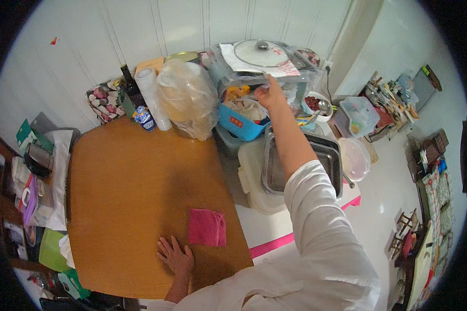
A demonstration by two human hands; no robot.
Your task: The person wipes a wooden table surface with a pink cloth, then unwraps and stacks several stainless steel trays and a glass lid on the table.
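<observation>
My left hand (176,256) rests palm down on the wooden table (132,194), its fingers apart and holding nothing. Just beyond its fingertips, to the right, lies a folded pink cloth (207,228). My right arm stretches forward, and my right hand (270,95) is at the front edge of a clear plastic box (241,80), above a blue plastic basket (239,123). Whether its fingers grip anything there I cannot tell. Inside the basket are a whitish cloth (247,109) and something yellow-orange (237,92). A glass pot lid (260,53) lies on printed paper atop the box.
Left of the basket stand a bulging plastic bag (186,97), a white roll (152,99) and a dark bottle (130,81). Under my right forearm is a metal baking tray (323,155). A white bowl (313,104) with dark red contents and a ladle sits to the right.
</observation>
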